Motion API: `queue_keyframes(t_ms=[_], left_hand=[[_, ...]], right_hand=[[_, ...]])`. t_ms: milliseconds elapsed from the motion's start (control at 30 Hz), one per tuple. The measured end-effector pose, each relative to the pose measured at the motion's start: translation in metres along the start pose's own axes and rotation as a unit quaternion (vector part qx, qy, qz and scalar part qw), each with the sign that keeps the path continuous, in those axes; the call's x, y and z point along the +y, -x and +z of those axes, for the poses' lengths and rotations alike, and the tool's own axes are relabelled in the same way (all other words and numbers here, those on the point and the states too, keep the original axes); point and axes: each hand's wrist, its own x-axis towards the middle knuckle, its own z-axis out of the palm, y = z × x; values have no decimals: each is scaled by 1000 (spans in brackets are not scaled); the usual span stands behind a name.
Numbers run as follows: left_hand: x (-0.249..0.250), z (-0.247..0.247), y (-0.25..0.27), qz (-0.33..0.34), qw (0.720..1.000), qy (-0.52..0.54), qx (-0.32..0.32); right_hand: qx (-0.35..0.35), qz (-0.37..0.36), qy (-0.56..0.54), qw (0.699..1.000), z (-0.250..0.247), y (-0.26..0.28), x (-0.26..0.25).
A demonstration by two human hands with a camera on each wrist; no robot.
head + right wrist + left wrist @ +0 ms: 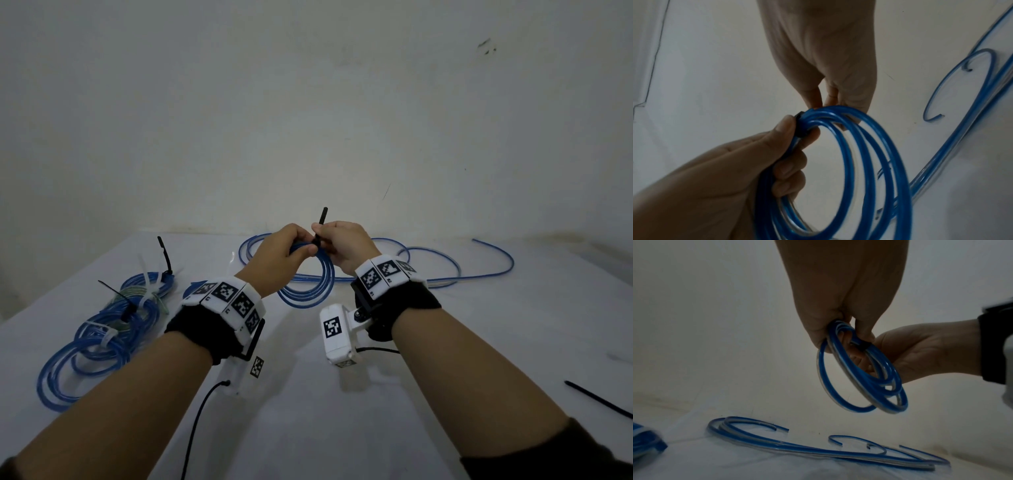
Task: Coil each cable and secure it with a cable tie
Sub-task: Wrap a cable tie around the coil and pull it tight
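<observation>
Above the middle of the white bench (342, 428), my left hand (279, 255) grips a coil of blue plastic cable (310, 289) at its top, fingers curled round the loops. My right hand (344, 245) pinches the black cable tie (321, 226) wrapped there, its tail upright. Tied blue coils (102, 329) lie near the bench's left edge; loose blue cables (445, 267) sprawl along its far edge.
</observation>
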Motion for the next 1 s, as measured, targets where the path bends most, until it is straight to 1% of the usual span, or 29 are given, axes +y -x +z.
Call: queue_keyframes(t_ms=[100, 233, 400, 567, 700, 867, 1000], left_hand=[[0, 1, 4, 6, 999, 29, -12], [1, 0, 7, 34, 999, 4, -39], [-1, 0, 8, 30, 998, 10, -62], [0, -1, 7, 44, 997, 14, -54], [0, -2, 7, 50, 998, 8, -47], [-5, 0, 8, 54, 997, -11, -50], [-8, 0, 9, 49, 998, -7, -39]], right_hand=[[-16, 12, 1, 1000, -3, 2, 0], [-29, 18, 27, 999, -6, 2, 3], [-21, 5, 48, 999, -6, 2, 5], [5, 7, 49, 999, -2, -2, 3], [12, 7, 52, 999, 0, -4, -1], [37, 11, 85, 996, 4, -8, 3], [33, 15, 57, 998, 5, -6, 7]])
